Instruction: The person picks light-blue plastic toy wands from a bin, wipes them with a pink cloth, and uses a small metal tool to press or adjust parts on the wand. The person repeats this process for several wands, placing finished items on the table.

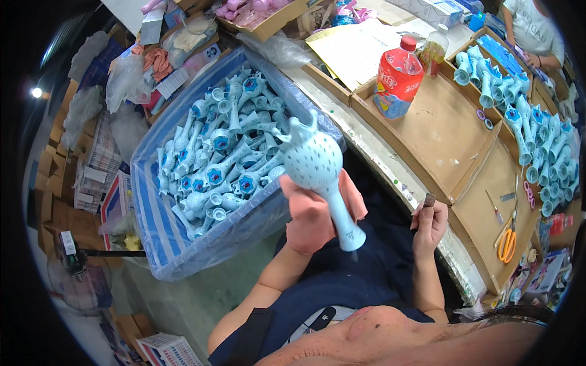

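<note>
A light blue plastic toy part [312, 160] has a round speckled head, a crown of prongs at its upper end and a flared stem. My left hand [308, 216], covered in salmon-pink glove or cloth, is closed around it and holds it at a tilt, with the stem's end toward me. My right hand [431, 227] is at the table's edge, pinching a small dark flat blade [430, 200] between thumb and fingers. Beside my left hand stands a big blue-striped bin [152, 235] lined with clear plastic, heaped with similar light blue parts [213, 177].
Cardboard trays [436, 143] cover the table at right. On them are a red-labelled bottle [398, 79], a clear bottle [434, 52], orange scissors [507, 244] and rows of blue parts [552, 149]. A co-worker [537, 33] is at the far right. Boxes and bags crowd the left.
</note>
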Available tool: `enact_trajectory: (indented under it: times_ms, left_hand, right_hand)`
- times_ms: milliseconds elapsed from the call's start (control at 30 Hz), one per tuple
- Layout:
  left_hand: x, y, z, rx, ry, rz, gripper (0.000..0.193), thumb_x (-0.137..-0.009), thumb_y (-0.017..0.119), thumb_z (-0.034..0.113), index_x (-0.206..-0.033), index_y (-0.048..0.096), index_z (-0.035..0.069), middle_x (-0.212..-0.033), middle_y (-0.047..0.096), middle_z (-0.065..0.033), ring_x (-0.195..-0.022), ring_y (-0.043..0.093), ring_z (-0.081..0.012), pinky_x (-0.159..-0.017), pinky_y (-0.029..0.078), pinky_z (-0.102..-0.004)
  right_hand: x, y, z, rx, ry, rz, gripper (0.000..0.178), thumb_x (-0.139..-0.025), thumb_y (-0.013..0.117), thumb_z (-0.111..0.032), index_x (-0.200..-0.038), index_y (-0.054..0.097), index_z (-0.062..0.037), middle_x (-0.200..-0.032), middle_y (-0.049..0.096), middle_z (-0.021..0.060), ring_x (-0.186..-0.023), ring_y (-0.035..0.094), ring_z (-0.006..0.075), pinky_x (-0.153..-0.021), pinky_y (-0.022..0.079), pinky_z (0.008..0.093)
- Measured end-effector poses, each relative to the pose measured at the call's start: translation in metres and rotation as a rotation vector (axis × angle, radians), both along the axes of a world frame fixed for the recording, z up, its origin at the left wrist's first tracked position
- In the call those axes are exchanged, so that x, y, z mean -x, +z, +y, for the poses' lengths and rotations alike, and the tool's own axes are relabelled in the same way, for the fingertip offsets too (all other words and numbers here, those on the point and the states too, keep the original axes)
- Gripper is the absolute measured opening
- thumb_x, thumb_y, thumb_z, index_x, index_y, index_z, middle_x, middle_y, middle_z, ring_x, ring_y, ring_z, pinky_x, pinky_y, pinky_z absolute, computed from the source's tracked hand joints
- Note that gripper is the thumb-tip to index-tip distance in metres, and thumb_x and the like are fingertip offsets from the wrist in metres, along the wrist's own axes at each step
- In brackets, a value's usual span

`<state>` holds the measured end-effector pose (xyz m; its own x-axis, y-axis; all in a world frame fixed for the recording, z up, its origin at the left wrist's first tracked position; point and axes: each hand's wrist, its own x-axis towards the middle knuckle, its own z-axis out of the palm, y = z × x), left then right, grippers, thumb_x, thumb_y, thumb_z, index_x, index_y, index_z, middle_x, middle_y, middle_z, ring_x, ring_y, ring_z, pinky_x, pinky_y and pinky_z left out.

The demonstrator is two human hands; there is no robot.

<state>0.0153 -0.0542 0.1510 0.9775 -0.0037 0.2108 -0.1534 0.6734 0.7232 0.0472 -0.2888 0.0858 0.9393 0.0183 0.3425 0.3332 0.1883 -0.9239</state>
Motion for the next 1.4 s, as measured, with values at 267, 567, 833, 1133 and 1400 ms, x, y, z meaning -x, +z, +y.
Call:
enact_trajectory:
  times_ms: [267, 567, 833, 1133, 1400]
  left_hand:
    - [0.029, -0.050, -0.019, -1.923, 0.994, -0.234, 0.019, -0.080, 0.067, 0.008, -0.089, 0.056, -0.005, -0.090, 0.062, -0.0173, -0.073, 0.058, -0.0278, -0.065, 0.048, -0.0380]
    - [0.031, -0.084, -0.025, -2.636, 1.521, -0.810, 0.036, -0.089, 0.078, 0.027, -0.084, 0.052, 0.003, -0.072, 0.061, -0.0304, -0.038, 0.049, -0.0247, -0.031, 0.030, -0.0308]
    - [0.000, -0.091, -0.073, -0.960, 0.028, 0.128, 0.032, -0.076, 0.079, 0.014, -0.101, 0.061, 0.005, -0.084, 0.067, -0.0197, -0.073, 0.061, -0.0355, -0.063, 0.046, -0.0370]
    - [-0.027, -0.078, -0.122, -1.168, 0.336, -0.245, 0.027, -0.069, 0.078, 0.005, -0.093, 0.066, 0.007, -0.084, 0.065, -0.0068, -0.072, 0.061, -0.0299, -0.068, 0.051, -0.0359]
    - [-0.043, -0.125, -0.132, -1.849, 0.336, -0.941, 0.014, -0.094, 0.065, 0.011, -0.080, 0.062, 0.009, -0.067, 0.051, 0.0017, -0.051, 0.040, -0.0122, -0.041, 0.039, -0.0336]
  right_hand:
    - [0.013, 0.017, -0.004, -0.118, 0.263, 0.175, 0.020, -0.112, 0.045, -0.023, -0.110, 0.050, -0.0034, -0.101, 0.067, 0.0161, -0.068, 0.060, 0.0126, -0.062, 0.049, 0.0236]
    - [0.016, 0.057, 0.002, -0.451, 0.540, 0.198, 0.027, -0.112, 0.041, -0.030, -0.113, 0.049, -0.0042, -0.138, 0.054, 0.0324, -0.091, 0.071, 0.0246, -0.070, 0.057, 0.0305]
    - [0.011, 0.049, -0.032, -0.192, 0.351, 0.256, 0.026, -0.112, 0.044, -0.029, -0.112, 0.049, -0.0031, -0.115, 0.066, 0.0249, -0.076, 0.069, 0.0198, -0.064, 0.057, 0.0299]
    - [0.010, 0.039, -0.108, 0.488, -0.438, 0.253, 0.011, -0.098, 0.070, -0.010, -0.100, 0.067, -0.0002, -0.083, 0.066, 0.0066, -0.071, 0.060, 0.0132, -0.064, 0.048, 0.0272]
    - [-0.016, 0.043, -0.110, 0.855, -0.376, -0.157, 0.010, -0.083, 0.079, -0.006, -0.086, 0.069, -0.0044, -0.076, 0.066, 0.0079, -0.060, 0.060, 0.0199, -0.052, 0.046, 0.0304]
